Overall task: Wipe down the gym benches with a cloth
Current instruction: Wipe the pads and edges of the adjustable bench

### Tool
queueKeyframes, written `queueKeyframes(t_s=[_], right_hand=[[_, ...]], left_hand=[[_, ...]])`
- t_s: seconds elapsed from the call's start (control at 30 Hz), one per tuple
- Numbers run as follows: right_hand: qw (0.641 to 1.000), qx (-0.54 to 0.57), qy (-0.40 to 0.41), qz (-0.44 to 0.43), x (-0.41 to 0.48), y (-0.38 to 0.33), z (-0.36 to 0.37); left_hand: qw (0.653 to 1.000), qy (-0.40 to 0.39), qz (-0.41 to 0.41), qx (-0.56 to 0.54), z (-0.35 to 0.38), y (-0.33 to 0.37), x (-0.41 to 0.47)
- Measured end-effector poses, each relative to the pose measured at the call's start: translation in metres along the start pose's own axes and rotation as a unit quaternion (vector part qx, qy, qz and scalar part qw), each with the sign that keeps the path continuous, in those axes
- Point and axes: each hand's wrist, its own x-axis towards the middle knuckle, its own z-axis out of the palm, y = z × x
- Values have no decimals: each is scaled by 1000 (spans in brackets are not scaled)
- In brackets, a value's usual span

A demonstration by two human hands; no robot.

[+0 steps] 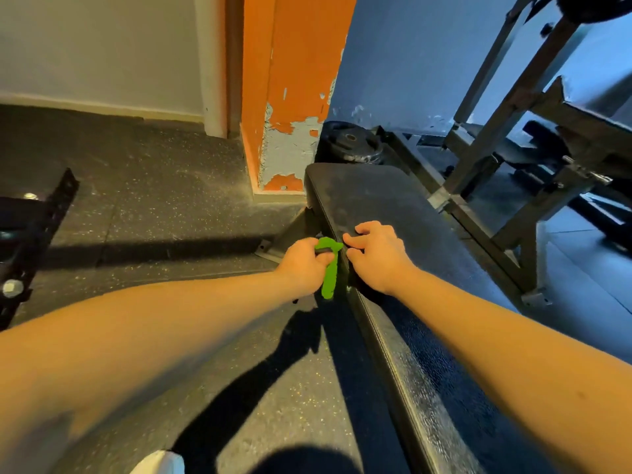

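Green cloth (330, 268) hanging as a thin strip just off the left edge of the black padded surface (393, 200), held at the top by the left hand (302, 265) with fingers curled round it plus some small dark bit, too blurry to tell what. Right hand (376, 254) just beside it, fingers bent and clamped over that same edge of the surface. Further out: speckled rubber floor (154, 186), orange pillar (290, 80) with peeling paint by the far end, weight plate (350, 142) just past that end, metal rack (496, 138) off to the right.
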Motion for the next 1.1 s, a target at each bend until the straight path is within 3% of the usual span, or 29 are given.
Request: queueKeyframes(t_s=[0.23, 0.4, 0.57, 0.67, 0.8, 1.0, 1.1], right_hand=[[998, -1, -55, -10, -8, 3, -7], [1000, -9, -29, 6, -7, 1, -5], [999, 11, -7, 42, -1, -1, -1], [999, 7, 2, 53, 1, -5, -2], [996, 5, 28, 79, -8, -16, -4], [966, -3, 214, 142, -69, -20, 8], [973, 6, 145, 181, -90, -9, 18]], left_hand=[[992, 76, -100, -4, -15, 24, -9], [992, 78, -87, -46, 7, 19, -14], [983, 134, -87, -90, 10, 20, 3], [982, 180, -33, -53, -6, 24, 22], [989, 136, 48, 34, -14, 32, 49], [958, 92, 137, 233, -13, 40, 84], [939, 70, 142, 306, -18, 54, 97]])
